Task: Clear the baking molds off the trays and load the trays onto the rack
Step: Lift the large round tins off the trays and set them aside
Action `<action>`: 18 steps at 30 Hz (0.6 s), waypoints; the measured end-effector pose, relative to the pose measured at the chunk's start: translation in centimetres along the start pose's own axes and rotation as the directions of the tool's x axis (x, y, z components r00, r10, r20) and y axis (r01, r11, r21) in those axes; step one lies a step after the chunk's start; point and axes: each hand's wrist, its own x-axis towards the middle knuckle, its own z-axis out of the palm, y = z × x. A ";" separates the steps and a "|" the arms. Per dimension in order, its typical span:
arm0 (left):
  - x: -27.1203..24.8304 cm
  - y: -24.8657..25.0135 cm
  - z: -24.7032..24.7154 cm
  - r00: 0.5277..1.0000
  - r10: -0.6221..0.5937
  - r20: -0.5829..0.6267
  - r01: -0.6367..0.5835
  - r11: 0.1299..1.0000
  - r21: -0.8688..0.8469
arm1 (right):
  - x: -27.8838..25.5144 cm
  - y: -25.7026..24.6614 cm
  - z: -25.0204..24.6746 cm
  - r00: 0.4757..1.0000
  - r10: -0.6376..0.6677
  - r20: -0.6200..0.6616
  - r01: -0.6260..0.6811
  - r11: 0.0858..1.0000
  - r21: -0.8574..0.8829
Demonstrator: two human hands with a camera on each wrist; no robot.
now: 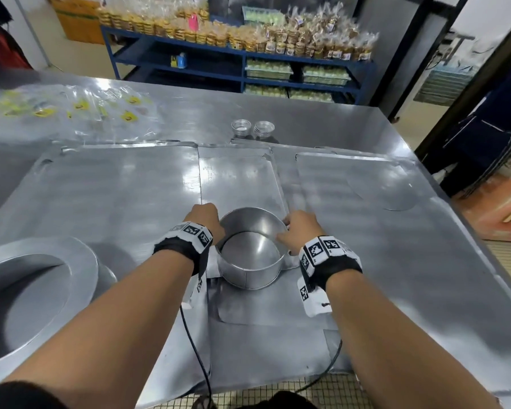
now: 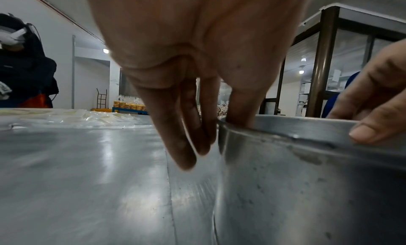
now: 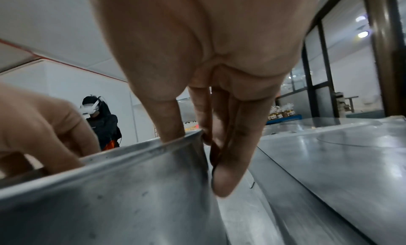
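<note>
A round, straight-walled metal baking mold [image 1: 250, 261] stands on the middle tray [image 1: 239, 178], close to me. My left hand [image 1: 207, 221] pinches its left rim, thumb inside the wall and fingers outside, as the left wrist view shows for that hand [image 2: 215, 130] and mold [image 2: 307, 179]. My right hand [image 1: 300, 231] pinches the right rim the same way; the right wrist view shows this hand [image 3: 204, 144] with its thumb inside the mold [image 3: 110, 196]. A wide tray [image 1: 115, 187] lies to the left and another tray [image 1: 351, 178] to the right.
A large round mold [image 1: 27, 305] sits at the near left. Two small foil cups [image 1: 241, 126] stand beyond the trays, and plastic bags [image 1: 71, 110] lie at the far left. A flat metal disc [image 1: 396, 196] lies on the right tray. A blue shelf [image 1: 236, 60] of packed goods stands behind.
</note>
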 end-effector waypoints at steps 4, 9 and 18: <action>0.7 -0.2 0.3 1.000 -0.006 0.015 0.007 0.998 -0.055 | -0.2 0.3 0.2 0.998 0.049 -0.043 -0.047 0.998 0.048; 2.7 0.5 -0.1 0.999 -0.001 -0.039 -0.006 0.981 -0.194 | 2.0 1.0 -0.6 0.994 0.059 -0.092 -0.046 0.990 0.135; 7.9 5.3 -0.2 0.952 -0.091 -0.293 -0.067 0.870 -0.489 | 7.5 2.4 -5.1 0.933 0.062 -0.355 0.072 0.933 0.352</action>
